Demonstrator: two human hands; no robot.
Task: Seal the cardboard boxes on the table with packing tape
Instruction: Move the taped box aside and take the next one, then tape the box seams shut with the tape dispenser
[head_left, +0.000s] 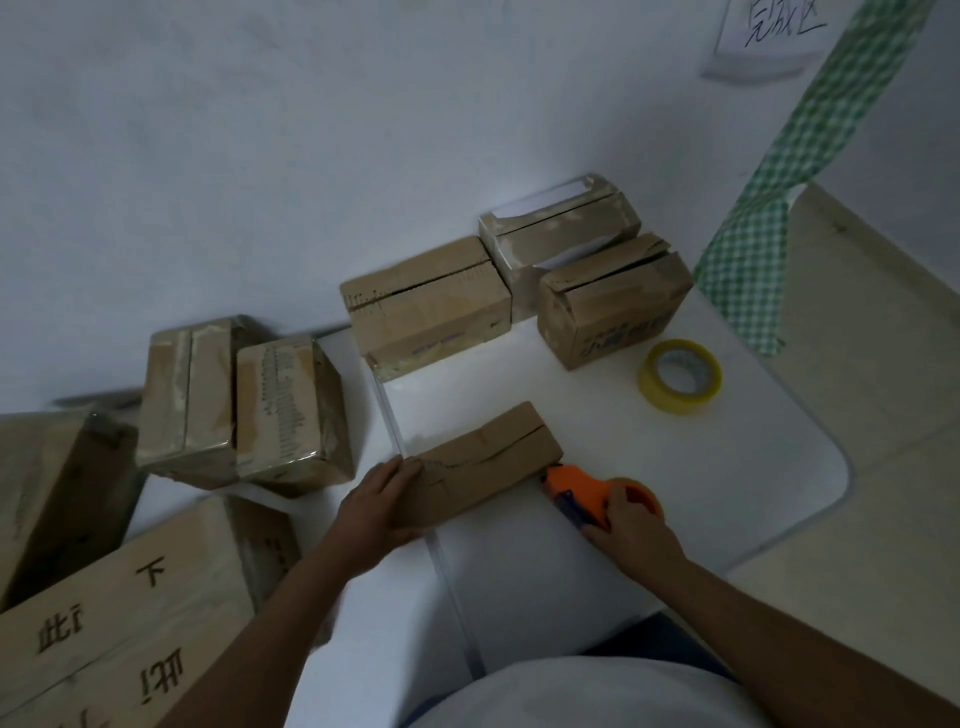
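Left hand lies on the left end of a small cardboard box lying on the white table, fingers over the top, thumb at the near side. Right hand grips an orange tape dispenser, its nose touching the box's right end. Box top seam looks creased; tape on it can't be made out. Yellow tape roll lies flat further right, apart from the box. Three more boxes sit at the back by the wall: middle box, pale box, printed box. Two taped boxes stand left, touching each other. Large printed carton at lower left. Green checked cloth hangs at right.
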